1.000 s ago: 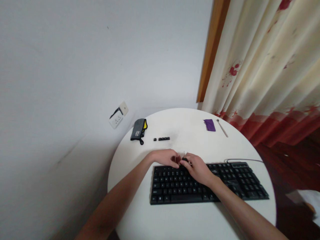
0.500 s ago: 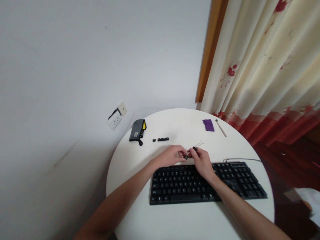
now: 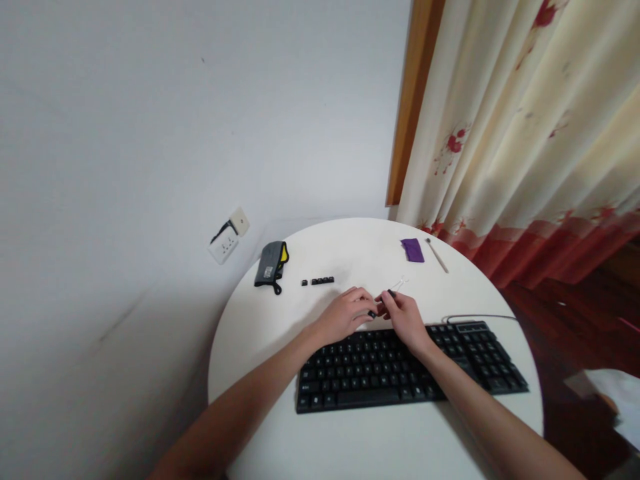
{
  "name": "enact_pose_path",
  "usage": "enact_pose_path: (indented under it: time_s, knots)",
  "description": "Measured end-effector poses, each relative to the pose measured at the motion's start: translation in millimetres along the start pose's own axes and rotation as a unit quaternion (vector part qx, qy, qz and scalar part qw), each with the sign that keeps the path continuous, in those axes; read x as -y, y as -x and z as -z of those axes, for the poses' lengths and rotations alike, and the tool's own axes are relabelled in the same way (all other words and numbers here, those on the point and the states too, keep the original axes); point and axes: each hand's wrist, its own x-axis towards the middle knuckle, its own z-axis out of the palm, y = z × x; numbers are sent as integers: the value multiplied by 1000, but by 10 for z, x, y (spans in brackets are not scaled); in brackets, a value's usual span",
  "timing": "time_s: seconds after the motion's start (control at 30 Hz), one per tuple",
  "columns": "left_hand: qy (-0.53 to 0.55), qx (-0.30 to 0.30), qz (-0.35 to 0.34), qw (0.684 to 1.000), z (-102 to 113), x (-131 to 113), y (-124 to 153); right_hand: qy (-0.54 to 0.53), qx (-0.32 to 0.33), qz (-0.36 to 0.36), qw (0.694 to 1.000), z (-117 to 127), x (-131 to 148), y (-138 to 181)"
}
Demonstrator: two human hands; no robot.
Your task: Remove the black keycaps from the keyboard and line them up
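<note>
Between the thumb and fingers of my left hand [image 3: 347, 315] is a small black keycap [image 3: 372, 313]. Close to its right, my right hand [image 3: 404, 319] is closed around a keycap puller, whose black handle [image 3: 391, 293] shows above the thumb and whose thin wire loops [image 3: 401, 284] stick out beyond. Both hands hover over the upper edge of a black keyboard [image 3: 370, 399], their fingertips nearly meeting. Several loose black keycaps [image 3: 323, 281] lie in a row behind my left hand, with a single keycap [image 3: 304, 283] just left of them.
A grey pouch [image 3: 270, 265] with a yellow patch lies at the round white table's [image 3: 360, 233] left rim. Toward the back right are a purple cloth [image 3: 413, 250] and a thin brush [image 3: 438, 257]. The keyboard's cable [image 3: 480, 317] runs off right. Wall and curtain [image 3: 500, 133] stand behind.
My left fingers have shifted a little around the keycap, which now sits at their tips. The right hand keeps its grip on the puller. The whole view has shifted slightly.
</note>
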Motion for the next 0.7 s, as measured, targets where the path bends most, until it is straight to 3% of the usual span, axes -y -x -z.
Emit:
enact_pose_path:
  time_s: [0.13,0.23,0.43,0.7]
  knots:
    - [80,-34,8,996,37,-70,-50,-1,-10,18,1000,2,3,-9]
    - [125,-66,41,989,112,-98,-103,32,-23,74,996,-1,54,12]
    - [112,-117,128,978,174,-46,-57,37,49,160,985,-53,194,132]
    - [186,-155,183,953,59,35,98,92,67,157,981,-128,199,195]
